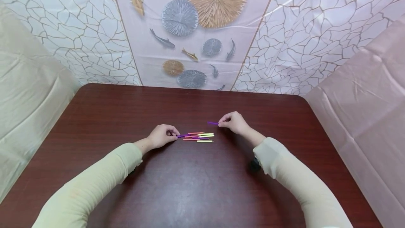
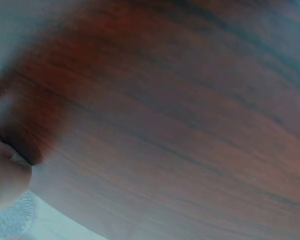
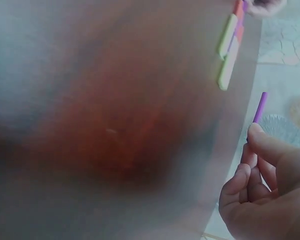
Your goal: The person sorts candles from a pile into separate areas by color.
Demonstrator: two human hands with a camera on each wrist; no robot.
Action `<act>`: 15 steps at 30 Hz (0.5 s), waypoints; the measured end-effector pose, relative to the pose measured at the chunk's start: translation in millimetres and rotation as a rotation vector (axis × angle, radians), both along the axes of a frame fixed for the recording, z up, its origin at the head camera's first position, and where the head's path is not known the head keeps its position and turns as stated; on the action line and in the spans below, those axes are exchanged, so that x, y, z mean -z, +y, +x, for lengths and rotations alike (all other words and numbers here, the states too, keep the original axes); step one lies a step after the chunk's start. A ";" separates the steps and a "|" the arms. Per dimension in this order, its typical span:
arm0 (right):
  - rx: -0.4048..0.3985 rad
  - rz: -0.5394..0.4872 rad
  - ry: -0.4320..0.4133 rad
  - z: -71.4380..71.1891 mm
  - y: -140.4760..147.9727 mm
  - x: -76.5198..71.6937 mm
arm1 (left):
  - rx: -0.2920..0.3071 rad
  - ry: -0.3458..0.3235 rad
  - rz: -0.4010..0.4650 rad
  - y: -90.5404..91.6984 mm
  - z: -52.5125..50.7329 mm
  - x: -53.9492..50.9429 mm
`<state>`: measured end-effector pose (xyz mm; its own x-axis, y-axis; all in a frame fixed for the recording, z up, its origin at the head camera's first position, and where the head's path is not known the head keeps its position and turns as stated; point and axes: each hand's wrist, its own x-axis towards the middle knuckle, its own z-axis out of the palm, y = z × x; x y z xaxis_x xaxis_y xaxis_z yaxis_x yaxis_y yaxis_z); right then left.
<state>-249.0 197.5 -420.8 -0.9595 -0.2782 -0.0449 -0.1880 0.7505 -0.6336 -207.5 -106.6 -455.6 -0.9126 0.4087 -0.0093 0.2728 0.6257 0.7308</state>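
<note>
Slim purple, red and yellow sticks, like small candles, lie in a loose pile on the dark wooden table [image 1: 177, 185]. My left hand [image 1: 162, 136] pinches the left end of a purple stick [image 1: 182, 135] at the pile's left side. Beyond the pile to the right, my right hand [image 1: 235, 122] holds another purple stick [image 1: 212, 122] between thumb and fingers, its free end pointing left. The right wrist view shows that stick [image 3: 260, 107] rising past the thumb, with yellow sticks [image 3: 229, 67] farther off. Only part of my left hand [image 2: 9, 177] shows in the left wrist view.
A patterned cloth backdrop [image 1: 186, 59] hangs behind the table's far edge. Pale cloth walls [image 1: 364, 90] stand along both sides. Bare tabletop lies in front of the pile, between my forearms.
</note>
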 end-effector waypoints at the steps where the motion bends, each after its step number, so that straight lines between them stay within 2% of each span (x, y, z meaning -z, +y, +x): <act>1: 0.000 0.001 0.003 -3.4 -1.2 -1.5 | 0.000 0.003 -0.001 0.0 -0.3 -0.1; 9: 0.021 0.010 -0.015 -24.2 -10.7 -5.9 | -0.011 0.002 -0.004 0.6 -0.3 -1.8; 15: 0.050 0.030 -0.031 -35.9 -13.7 0.2 | -0.014 -0.005 -0.003 1.0 1.5 -1.9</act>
